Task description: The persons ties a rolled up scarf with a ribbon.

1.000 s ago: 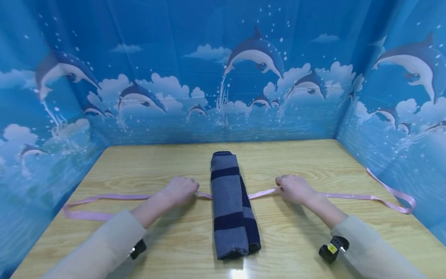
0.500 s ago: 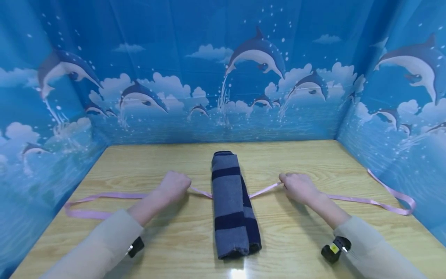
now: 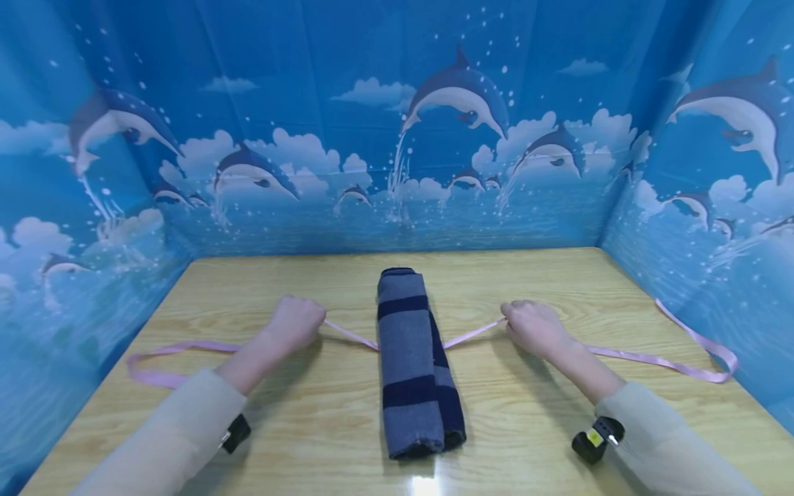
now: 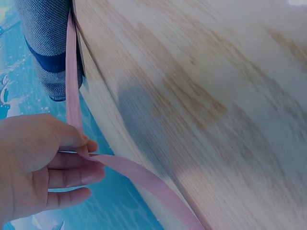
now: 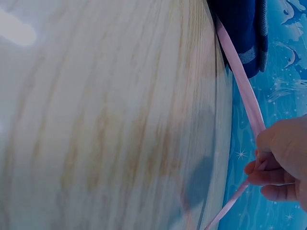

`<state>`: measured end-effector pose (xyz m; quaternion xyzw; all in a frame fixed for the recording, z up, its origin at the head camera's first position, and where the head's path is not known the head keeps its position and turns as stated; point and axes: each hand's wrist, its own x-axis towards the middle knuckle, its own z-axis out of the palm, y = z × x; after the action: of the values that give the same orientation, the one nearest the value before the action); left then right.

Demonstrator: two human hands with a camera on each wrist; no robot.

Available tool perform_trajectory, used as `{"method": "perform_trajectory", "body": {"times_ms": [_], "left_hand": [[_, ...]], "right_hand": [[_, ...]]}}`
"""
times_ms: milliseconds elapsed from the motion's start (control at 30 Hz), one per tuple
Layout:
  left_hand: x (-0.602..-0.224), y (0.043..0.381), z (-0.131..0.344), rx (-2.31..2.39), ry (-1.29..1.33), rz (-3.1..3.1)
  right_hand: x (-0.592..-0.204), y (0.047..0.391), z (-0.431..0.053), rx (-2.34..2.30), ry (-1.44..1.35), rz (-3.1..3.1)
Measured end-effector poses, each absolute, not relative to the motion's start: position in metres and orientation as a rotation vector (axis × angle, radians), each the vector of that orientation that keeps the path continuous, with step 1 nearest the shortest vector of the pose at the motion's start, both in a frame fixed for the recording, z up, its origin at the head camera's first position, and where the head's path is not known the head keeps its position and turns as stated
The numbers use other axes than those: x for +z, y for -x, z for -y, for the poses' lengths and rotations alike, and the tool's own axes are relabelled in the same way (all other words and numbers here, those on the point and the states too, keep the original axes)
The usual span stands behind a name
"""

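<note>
A rolled cloth [image 3: 406, 358], grey-blue with dark navy stripes, lies lengthwise in the middle of the table. The pink ribbon [image 3: 350, 335] passes beneath it and comes out on both sides. To the left of the roll, my left hand [image 3: 296, 321] pinches the ribbon between thumb and fingers, the stretch to the roll drawn straight. On the right side my right hand [image 3: 532, 325] pinches the other length. Both wrist views show the ribbon [image 4: 72, 81] running from the pinch to the cloth [image 5: 242, 36]. Each hand is raised over the wood, its shadow below.
The loose left tail [image 3: 145, 375] of ribbon loops near the table's left edge. On the right, the other tail [image 3: 695, 372] curls out past the table's right edge. A blue dolphin-print curtain [image 3: 347, 124] encloses the back and sides of the wooden table [image 3: 298, 282].
My left hand has moved left and away from the roll, lengthening the ribbon between them. My right hand has shifted slightly right and up. The cloth roll stays put.
</note>
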<state>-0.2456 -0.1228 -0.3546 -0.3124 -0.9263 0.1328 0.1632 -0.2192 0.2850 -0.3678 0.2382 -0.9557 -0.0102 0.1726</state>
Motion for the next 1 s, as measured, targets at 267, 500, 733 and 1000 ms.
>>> {"method": "perform_trajectory", "body": {"times_ms": [267,500,733,1000], "left_hand": [[-0.349,0.246,0.124,0.362,0.808,2.721],[-0.344,0.243,0.123,0.334,0.739,2.660],[-0.343,0.244,0.122,0.263,0.647,2.766],[-0.341,0.244,0.118,0.162,0.584,2.839]], "right_hand": [[-0.364,0.221,-0.289,-0.140,-0.587,2.694],[-0.359,0.221,-0.293,-0.230,-0.478,2.745],[-0.349,0.220,-0.293,-0.157,-0.356,2.784],[-0.344,0.223,-0.293,0.080,-0.239,2.889]]}}
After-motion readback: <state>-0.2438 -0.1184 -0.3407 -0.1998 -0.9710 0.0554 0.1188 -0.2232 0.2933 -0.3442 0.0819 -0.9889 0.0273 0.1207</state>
